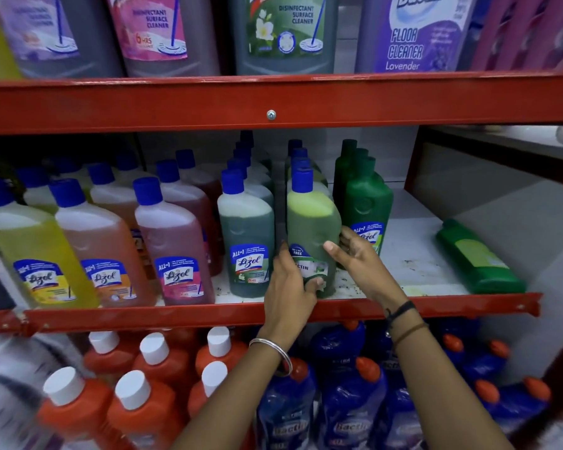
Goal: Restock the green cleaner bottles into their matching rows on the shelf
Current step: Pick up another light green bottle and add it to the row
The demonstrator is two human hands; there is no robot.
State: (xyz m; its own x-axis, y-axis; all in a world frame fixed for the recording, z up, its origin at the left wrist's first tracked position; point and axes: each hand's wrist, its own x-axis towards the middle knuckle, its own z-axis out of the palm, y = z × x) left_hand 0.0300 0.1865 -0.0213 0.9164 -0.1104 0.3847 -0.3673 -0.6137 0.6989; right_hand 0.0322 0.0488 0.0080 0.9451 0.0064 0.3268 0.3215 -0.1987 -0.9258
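A clear bottle of light green cleaner (309,222) with a blue cap stands at the front of its row on the middle shelf (273,311). My left hand (288,287) grips its lower left side, thumb across the label. My right hand (359,264) touches its right side with fingers spread. Left of it stands a row of darker green cleaner bottles (246,232) with blue caps. To the right is a row of solid dark green bottles (366,203). One green bottle (478,258) lies on its side at the shelf's right end.
Yellow (33,245), orange (104,241) and pink (173,241) cleaner bottles fill the shelf's left part. Large cleaner jugs (283,30) stand above. Orange bottles (143,401) and blue bottles (348,404) crowd the shelf below. White shelf surface (413,254) shows between the dark green row and the lying bottle.
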